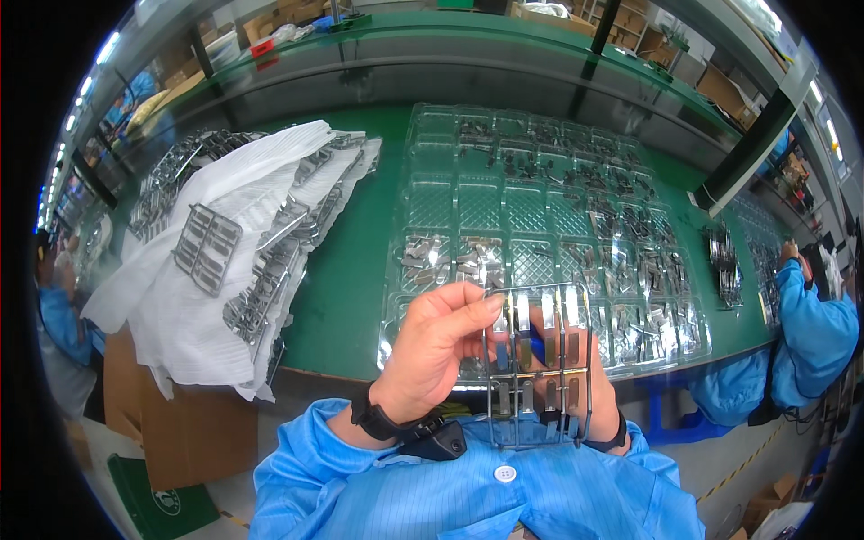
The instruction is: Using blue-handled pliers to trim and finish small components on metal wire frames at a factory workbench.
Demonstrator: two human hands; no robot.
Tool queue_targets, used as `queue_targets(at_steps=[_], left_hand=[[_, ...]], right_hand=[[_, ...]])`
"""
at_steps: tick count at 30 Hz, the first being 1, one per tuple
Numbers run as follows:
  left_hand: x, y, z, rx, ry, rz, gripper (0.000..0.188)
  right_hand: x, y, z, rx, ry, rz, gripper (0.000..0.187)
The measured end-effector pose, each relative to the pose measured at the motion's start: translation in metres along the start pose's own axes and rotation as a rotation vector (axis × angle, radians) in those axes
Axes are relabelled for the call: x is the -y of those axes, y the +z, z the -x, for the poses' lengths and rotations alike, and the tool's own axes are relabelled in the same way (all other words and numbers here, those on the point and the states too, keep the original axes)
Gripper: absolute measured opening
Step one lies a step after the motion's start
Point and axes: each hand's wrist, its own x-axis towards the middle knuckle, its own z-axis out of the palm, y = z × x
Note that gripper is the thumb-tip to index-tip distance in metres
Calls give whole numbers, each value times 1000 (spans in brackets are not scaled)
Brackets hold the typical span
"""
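A wire rack (540, 372) of thin, grey metal bars, roughly rectangular, carries rows of narrow, flat strips (573, 392); those at the far end gleam like mirrors, while the near ones look duller, with rounded ends. It is held in front of the chest, overlapping the near edge of a clear plastic tray (478, 208) in this view.

The left grip (430, 340) pinches the rack at its far left corner, thumb on top and fingers curled beneath, so most of the rack lies to the right of that hold. The right grip (601, 384) is behind the rack's right side, largely hidden by bars and strips; whether its fingers close on anything I cannot tell. Something blue shows between the strips, too covered to identify.

The tray, moulded into rounded square compartments with diamond-textured floors, rests on a smooth green counter (340, 310). Small metal pieces (660, 267), some shiny and some dark, lie loosely in many compartments, thickest on the right. On the left, a soft, wrinkled white sheet (247, 175) drapes over heaped racks, with a single rack (208, 248) lying flat on it. Right of the tray stands a dark bundle of metal pieces (723, 266).
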Motion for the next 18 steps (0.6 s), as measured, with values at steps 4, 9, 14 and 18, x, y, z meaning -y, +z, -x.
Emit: queue_targets(at_steps=[4,9,14,18], left_hand=[[6,-6,-3,-29,-10,-15,10],[9,-25,-15,-150,20,-126,12],[11,-30,-16,-197,13,-295,25],[14,-30,-20,-168,30,-308,29]], right_hand=[[7,-16,-11,206,298,-195,43],[-2,-32,-7,156,331,180,39],[-5,-37,-7,24,496,36,30],[2,-36,-10,22,588,-303,30]])
